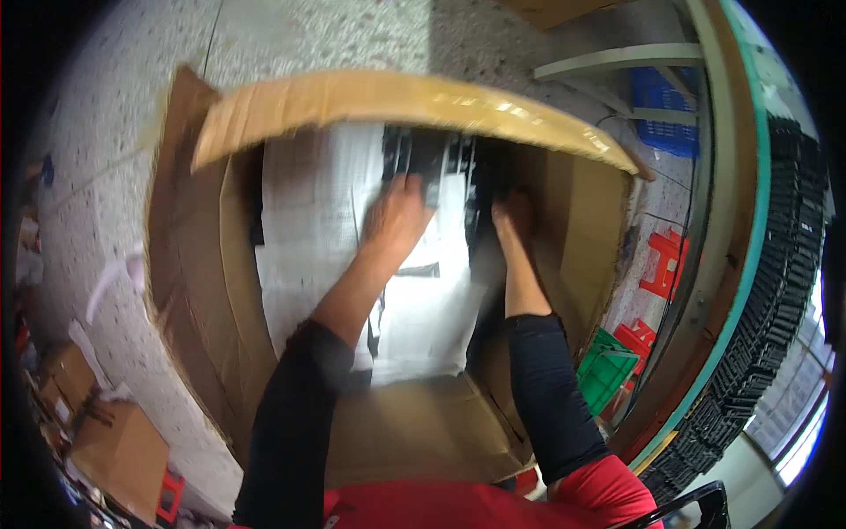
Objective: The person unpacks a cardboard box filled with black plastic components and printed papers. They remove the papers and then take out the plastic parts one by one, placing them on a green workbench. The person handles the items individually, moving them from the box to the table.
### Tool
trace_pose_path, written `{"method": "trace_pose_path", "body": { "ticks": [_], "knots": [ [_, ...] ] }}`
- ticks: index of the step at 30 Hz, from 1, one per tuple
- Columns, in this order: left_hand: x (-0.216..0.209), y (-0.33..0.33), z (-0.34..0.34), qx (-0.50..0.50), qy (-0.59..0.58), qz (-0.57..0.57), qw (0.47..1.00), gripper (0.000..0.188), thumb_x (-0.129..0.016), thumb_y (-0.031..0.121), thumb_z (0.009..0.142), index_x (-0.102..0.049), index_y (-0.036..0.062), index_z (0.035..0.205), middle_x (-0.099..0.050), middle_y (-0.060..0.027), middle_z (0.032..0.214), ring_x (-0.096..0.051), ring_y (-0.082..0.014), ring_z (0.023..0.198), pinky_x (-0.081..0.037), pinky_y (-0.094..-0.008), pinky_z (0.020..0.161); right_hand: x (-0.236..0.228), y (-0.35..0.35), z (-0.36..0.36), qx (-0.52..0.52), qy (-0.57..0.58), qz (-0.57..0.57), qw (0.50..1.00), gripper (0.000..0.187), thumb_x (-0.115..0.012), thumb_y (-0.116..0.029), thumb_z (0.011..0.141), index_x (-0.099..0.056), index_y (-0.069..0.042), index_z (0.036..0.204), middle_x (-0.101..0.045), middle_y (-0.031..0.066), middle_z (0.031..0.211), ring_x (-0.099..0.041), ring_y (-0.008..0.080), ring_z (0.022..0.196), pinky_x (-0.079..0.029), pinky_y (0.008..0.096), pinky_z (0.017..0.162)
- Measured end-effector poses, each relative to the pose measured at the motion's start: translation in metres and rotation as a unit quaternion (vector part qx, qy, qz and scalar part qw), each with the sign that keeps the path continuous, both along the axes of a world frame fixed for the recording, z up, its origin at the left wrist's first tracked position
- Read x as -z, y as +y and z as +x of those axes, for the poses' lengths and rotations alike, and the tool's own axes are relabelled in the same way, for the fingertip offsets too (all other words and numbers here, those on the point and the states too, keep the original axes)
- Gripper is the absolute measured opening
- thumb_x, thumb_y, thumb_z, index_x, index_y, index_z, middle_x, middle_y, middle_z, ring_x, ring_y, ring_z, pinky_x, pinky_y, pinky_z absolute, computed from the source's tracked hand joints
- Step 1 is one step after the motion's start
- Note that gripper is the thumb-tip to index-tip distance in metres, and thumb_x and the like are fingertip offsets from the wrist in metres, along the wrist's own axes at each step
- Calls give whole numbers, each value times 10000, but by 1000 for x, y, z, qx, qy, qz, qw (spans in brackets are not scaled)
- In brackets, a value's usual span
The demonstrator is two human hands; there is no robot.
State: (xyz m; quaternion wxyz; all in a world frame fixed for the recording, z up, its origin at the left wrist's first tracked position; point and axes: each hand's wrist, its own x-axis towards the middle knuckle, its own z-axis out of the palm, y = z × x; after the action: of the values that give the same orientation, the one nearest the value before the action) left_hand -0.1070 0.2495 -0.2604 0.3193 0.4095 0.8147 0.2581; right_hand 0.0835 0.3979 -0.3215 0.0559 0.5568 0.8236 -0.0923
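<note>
Both of my arms reach down into a large open cardboard box (198, 300). Inside it lie white sheets (313, 216) of what looks like foam or paper, over and beside black parts (458, 154) with a few pale marks. My left hand (401, 216) is closed at the edge of the white sheets, next to the black parts; what its fingers grip is hidden. Farther right, my right hand (514, 216) is low in shadow by the box's right wall, near the black parts. Its fingers are blurred and dark.
A bent cardboard flap (352, 97) arches over the box's far side. To the right stand a green crate (606, 370), a red plastic stool (663, 264), a blue crate (665, 115) and a bench stacked with black parts (767, 291). Smaller cartons (123, 454) lie at lower left.
</note>
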Motion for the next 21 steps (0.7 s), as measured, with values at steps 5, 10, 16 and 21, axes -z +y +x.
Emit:
{"method": "trace_pose_path", "body": {
  "ticks": [5,10,16,21],
  "knots": [
    [-5,-2,-1,28,-17,-3,999,446,-630,159,783,-507,-31,1168,-525,-227,1131,-567,-387,998,-490,-432,870,-5,9,1,-45,-56,-70,995,176,-557,-144,767,-640,7,731,-636,227,793,-624,374,698,-491,425,594],
    [-2,1,1,32,-3,31,999,438,-637,162,791,-509,-36,1160,-524,-220,1139,-575,-371,1016,-500,-415,883,-34,-14,9,59,103,-46,992,173,-570,-134,765,-643,13,713,-604,186,663,-569,246,577,-455,374,542],
    [2,1,2,30,2,1,1000,441,-654,173,808,-510,-31,1172,-525,-209,1137,-587,-351,1018,-507,-404,891,-137,-52,-43,132,156,-20,979,286,-556,-222,860,-654,41,807,-578,194,619,-542,233,547,-451,339,577],
    [-1,2,3,34,-1,6,999,445,-671,158,800,-512,-32,1170,-526,-208,1137,-592,-345,1013,-511,-402,886,-187,-78,-42,146,312,-39,938,228,-632,-179,873,-654,46,844,-556,27,641,-477,86,558,-401,272,515]
  ]
}}
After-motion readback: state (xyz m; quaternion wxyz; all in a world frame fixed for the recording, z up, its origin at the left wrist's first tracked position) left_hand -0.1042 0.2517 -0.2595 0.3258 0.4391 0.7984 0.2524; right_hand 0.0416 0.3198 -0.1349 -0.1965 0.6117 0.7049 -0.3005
